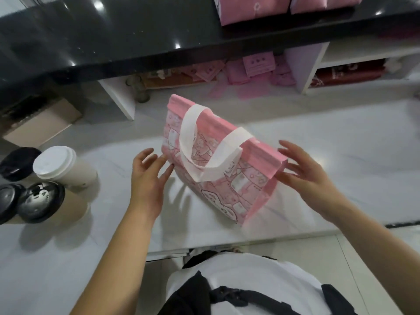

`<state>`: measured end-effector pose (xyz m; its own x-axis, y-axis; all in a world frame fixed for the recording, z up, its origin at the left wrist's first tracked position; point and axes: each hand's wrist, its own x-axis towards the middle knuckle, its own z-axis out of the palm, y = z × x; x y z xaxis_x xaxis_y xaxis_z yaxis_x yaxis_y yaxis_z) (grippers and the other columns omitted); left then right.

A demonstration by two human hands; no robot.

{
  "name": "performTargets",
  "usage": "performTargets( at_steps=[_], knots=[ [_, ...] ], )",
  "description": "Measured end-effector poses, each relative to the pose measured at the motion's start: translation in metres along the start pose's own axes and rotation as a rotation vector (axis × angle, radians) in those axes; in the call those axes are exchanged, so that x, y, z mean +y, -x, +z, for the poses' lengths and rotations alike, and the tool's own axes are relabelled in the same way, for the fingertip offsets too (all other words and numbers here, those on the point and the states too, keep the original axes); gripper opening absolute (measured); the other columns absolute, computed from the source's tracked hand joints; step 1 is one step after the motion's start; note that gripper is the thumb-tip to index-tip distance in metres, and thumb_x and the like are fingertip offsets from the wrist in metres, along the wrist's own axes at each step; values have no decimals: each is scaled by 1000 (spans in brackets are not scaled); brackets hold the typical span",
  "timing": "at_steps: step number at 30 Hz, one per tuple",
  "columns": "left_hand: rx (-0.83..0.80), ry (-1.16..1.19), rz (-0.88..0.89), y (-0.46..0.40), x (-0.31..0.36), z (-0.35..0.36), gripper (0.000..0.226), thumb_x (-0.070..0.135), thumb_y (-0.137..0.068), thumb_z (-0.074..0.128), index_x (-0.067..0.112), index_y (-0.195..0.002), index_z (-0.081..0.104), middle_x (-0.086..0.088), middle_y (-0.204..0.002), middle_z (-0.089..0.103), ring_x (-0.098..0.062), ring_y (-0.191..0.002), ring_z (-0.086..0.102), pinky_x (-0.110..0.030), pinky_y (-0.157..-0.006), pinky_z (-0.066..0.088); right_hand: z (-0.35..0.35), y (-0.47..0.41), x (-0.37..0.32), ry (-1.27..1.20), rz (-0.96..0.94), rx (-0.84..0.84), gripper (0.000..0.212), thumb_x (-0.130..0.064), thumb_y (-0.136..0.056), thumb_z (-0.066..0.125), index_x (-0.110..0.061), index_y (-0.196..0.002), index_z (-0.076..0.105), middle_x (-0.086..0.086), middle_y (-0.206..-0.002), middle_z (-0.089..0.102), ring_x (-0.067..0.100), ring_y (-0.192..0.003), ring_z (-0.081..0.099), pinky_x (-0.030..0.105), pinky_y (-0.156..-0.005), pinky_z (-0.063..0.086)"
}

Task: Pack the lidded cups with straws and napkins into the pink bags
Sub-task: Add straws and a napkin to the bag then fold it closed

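On white counter (pixel 318 144): one pink bag (pixel 227 178), four lidded cups (pixel 56 169), two open hands (pixel 147 171)

both bare forearms reach forward, apart from each other. left hand (pixel 147 173): palm turned inward, fingers (pixel 165 177) straight and spread, tips pointing up and right. right hand (pixel 305 172): fingers spread and relaxed, pointing left, thumb low. neither hand curls round anything.
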<state>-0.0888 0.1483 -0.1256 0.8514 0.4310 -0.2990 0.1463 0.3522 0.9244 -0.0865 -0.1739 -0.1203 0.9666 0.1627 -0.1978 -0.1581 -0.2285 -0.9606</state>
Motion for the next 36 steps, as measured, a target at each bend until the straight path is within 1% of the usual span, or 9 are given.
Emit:
performTargets(
  at_steps=[4, 11, 15, 18, 21, 24, 29, 32, 36],
  knots=[
    [-143, -66, -86, 13, -13, 0, 30, 1, -95, 58, 14, -122, 62, -13, -131, 63, -27, -122, 61, -45, -105, 48, 22, 13, 7, 23, -1, 115, 54, -51, -76, 64, -59, -127, 47, -15, -135, 55, 9, -111, 63, 43, -99, 53],
    [-415, -303, -138, 64, -30, -31, 85, -25, -79, 50, 32, -141, 48, 8, -143, 56, -13, -135, 50, -43, -108, 44, 57, 65, 19, 113, -32, 159, 67, -39, -86, 68, -45, -145, 39, -16, -139, 49, 1, -107, 65, 24, -97, 50],
    [-645, -397, -89, 79, -29, -40, 95, 16, -81, 72, 54, -150, 17, 26, -153, 33, -3, -139, 41, -35, -107, 43, 72, 71, 22, 196, -43, 62, 78, -61, -84, 59, -56, -150, 19, -22, -155, 27, -2, -131, 45, 38, -108, 45],
    [-603, -489, -7, 83, -31, -29, 88, 42, -84, 70, 65, -144, 10, 28, -154, 29, -2, -139, 41, -26, -105, 44, 84, 64, 22, 217, -81, 77, 64, -61, -96, 44, -63, -148, 8, -25, -163, 10, 3, -148, 24, 44, -117, 34],
    [-568, -565, 215, 81, -33, -15, 70, 30, -97, 49, 48, -151, 7, 25, -159, 18, 1, -147, 22, -10, -109, 29, 95, 59, 23, 240, -117, 159, 68, -22, -105, 38, -67, -145, 9, -19, -165, 8, -12, -146, 9, 21, -114, 23],
    [-531, -571, 246, 80, -34, -11, 65, 27, -98, 40, 46, -150, 6, 27, -158, 15, 3, -147, 16, -6, -110, 23, 103, 56, 26, 227, -111, 218, 73, -10, -105, 38, -67, -144, 16, -16, -164, 15, -6, -149, 10, 17, -111, 20],
    [-494, -574, 208, 81, -46, -17, 63, 40, -97, 35, 56, -150, 5, 25, -161, 7, 2, -149, 6, -37, -123, 19, 109, 52, 30, 187, -90, 234, 64, -17, -105, 36, -60, -149, 19, -16, -163, 22, 0, -150, 17, 32, -122, 20],
    [-502, -549, 243, 82, -48, -14, 62, 29, -98, 33, 52, -149, 7, 28, -159, 11, 3, -148, 11, -35, -122, 21, 109, 53, 35, 148, -90, 257, 60, -10, -105, 36, -43, -154, 27, -14, -160, 29, 2, -149, 23, 39, -124, 23],
    [-479, -520, 238, 81, -51, -10, 63, 38, -95, 34, 51, -150, 8, 22, -162, 11, 1, -149, 12, -38, -123, 22, 109, 57, 37, 37, -50, 275, 54, -23, -102, 35, -52, -148, 35, -19, -157, 34, 7, -147, 30, 51, -117, 34]
  ],
)
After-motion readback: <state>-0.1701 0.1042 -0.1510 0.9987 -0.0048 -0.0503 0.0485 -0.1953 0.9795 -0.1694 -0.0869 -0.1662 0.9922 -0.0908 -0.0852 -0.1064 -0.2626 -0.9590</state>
